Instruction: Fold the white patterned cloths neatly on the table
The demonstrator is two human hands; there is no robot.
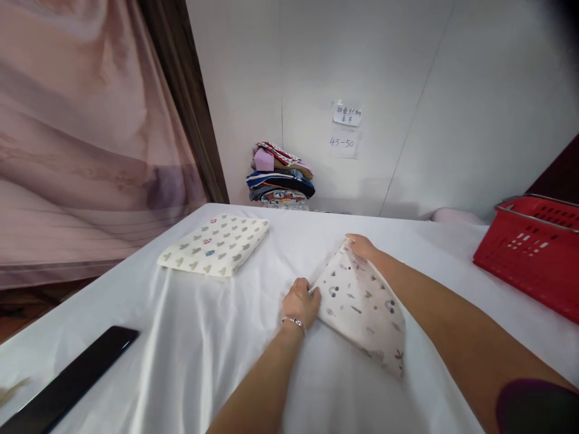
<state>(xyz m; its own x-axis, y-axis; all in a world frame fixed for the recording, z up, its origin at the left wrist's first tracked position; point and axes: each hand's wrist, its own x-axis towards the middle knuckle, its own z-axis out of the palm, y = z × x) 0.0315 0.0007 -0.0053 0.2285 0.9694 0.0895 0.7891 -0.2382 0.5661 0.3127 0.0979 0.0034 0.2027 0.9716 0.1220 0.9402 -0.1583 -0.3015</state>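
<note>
A small white cloth with tiny coloured prints (362, 304) lies folded on the white sheet (203, 349) in front of me. My left hand (300, 301), a bracelet at its wrist, is closed and pinches the cloth's left corner. My right hand (360, 245) rests on the cloth's far corner, fingers curled down onto it. A second folded cloth, cream with grey and red prints (215, 244), lies flat to the far left, apart from both hands.
A red plastic basket (529, 253) stands at the right edge. A stack of folded clothes (279, 178) leans against the white wall at the back. A black flat object (67, 380) lies near the front left. Pink curtains (81, 132) hang on the left.
</note>
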